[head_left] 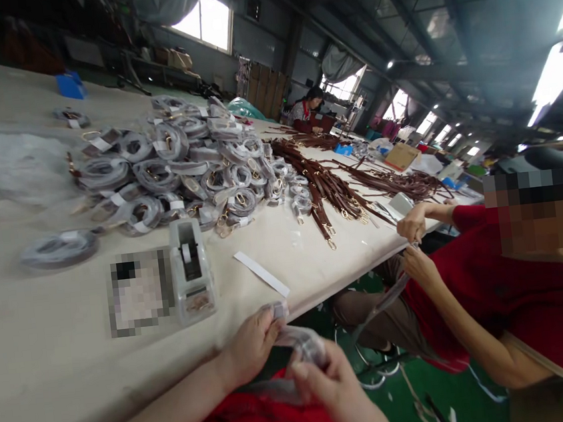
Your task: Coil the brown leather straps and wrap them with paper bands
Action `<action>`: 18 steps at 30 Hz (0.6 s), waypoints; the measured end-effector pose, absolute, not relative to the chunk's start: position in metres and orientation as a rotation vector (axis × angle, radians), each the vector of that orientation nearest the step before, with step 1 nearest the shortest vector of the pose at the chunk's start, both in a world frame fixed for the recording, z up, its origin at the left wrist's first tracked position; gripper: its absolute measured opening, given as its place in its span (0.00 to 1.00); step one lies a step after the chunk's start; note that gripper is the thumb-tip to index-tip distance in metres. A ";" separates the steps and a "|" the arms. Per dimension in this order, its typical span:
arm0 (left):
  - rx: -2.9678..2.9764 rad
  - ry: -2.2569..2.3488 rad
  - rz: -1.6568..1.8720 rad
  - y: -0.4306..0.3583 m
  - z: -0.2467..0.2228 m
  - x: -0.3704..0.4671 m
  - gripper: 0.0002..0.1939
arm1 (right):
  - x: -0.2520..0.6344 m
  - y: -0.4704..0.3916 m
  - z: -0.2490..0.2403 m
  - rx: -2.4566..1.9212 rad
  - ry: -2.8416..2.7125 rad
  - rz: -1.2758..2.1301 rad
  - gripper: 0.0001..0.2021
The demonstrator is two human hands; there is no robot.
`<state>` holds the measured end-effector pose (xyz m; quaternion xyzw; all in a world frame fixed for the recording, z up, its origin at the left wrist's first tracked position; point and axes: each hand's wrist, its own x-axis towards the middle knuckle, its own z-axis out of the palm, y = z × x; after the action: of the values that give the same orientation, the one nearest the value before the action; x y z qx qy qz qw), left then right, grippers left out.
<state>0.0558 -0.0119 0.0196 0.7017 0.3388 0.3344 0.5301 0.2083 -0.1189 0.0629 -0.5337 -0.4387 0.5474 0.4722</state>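
Just off the table's front edge, my left hand (255, 340) is closed on one end of a strap wrapped in clear plastic (305, 344). My right hand (333, 387) is closed round the part of the same wrapped strap that is bent into a loop; its fingers are slightly blurred. A length of the strap hangs across my lap. On the table near my left hand lie a white paper strip (262, 273) and a grey tape dispenser (192, 271). Beyond them is a large heap of coiled straps in plastic (176, 162), with white bands round many.
Brown straps with gold clasps (332, 192) lie in bundles on the long table (78, 380). Close on my right sits a co-worker in a red shirt (501, 288), holding another strap. A single coil (59, 249) lies left; a blue holder (70, 86) stands farther back.
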 end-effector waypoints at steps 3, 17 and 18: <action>1.783 0.703 0.703 -0.028 0.013 0.048 0.16 | 0.231 -0.100 0.060 -1.240 -0.978 1.231 0.18; 1.342 0.596 0.414 -0.048 0.073 0.043 0.33 | 0.217 -0.093 0.044 -1.307 -1.701 1.129 0.27; 1.272 0.587 0.441 -0.047 0.075 0.043 0.32 | 0.209 -0.093 0.037 -1.316 -1.652 1.162 0.19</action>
<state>0.0432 -0.0473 0.0753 0.5804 0.2677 0.2011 0.7423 0.2087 -0.0930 0.0374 -0.5098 -0.6399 0.4503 0.3574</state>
